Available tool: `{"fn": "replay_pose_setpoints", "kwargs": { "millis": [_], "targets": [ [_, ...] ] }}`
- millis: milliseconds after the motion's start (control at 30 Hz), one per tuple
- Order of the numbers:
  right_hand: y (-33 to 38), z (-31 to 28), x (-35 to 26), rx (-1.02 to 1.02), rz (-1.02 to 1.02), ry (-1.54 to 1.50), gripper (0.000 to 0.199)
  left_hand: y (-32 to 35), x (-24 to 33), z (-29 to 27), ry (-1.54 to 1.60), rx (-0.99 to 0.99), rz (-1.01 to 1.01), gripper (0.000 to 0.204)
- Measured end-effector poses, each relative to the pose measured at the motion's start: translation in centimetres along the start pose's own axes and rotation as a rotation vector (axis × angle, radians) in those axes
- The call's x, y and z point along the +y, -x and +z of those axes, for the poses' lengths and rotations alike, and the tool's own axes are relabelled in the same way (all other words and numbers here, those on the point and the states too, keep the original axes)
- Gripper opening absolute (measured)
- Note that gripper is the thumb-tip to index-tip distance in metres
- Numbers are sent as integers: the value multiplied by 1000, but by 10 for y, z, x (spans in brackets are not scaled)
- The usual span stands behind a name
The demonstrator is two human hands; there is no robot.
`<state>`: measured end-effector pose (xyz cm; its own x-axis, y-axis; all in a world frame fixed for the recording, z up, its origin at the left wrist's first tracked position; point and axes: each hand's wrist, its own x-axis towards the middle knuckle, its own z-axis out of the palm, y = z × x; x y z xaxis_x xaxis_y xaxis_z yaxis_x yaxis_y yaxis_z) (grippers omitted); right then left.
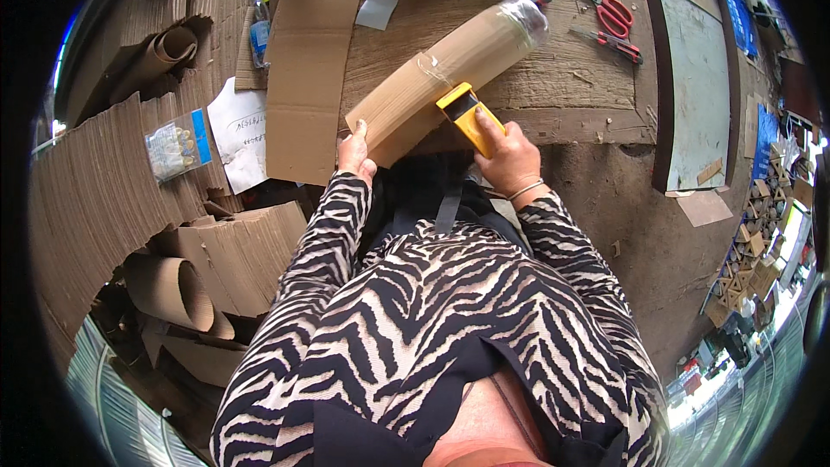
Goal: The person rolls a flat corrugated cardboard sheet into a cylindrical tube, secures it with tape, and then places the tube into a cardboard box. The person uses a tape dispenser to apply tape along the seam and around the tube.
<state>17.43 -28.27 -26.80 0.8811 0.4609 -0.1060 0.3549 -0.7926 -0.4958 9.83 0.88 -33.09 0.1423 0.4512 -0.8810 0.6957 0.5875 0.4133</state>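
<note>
My left hand [354, 153] is closed on the lower left end of a long cardboard roll [450, 65], its thumb on top. The roll lies slantwise over the wooden table [553, 78], with clear plastic wrap bunched around its upper right end. A shiny clear strip crosses its middle. In my right hand [512, 158] is a boxy yellow hand tool [471, 125] with a dark recess, gripped with the thumb on top. The tool's front end is at the roll's near edge; whether they touch I cannot tell.
Red-handled scissors [615, 17] and a red utility knife [609, 45] lie right of the roll. A flat cardboard sheet [313, 60] lies to the left, with plastic bottles [259, 30] beside it. Stacked cardboard [95, 173] fills the left side. A framed grey panel [696, 86] stands at right.
</note>
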Motion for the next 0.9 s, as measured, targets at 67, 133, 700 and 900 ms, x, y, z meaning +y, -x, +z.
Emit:
{"fn": "replay_pose_setpoints", "kwargs": {
  "millis": [67, 133, 700, 900],
  "targets": [
    [-16, -20, -13, -23, -21, 46, 71, 2, 0, -10, 33, -60, -168, 44],
    [-36, -24, -23, -4, -68, 7, 69, -24, -5, -25, 319, -226, -143, 45],
    [-20, -12, -23, -85, 19, 51, 66, -60, -9, -3, 344, -81, 258, 51],
    [-72, 6, -31, -50, -14, 59, 66, -60, 49, -13, 422, -277, 35, 59]
  ]
}}
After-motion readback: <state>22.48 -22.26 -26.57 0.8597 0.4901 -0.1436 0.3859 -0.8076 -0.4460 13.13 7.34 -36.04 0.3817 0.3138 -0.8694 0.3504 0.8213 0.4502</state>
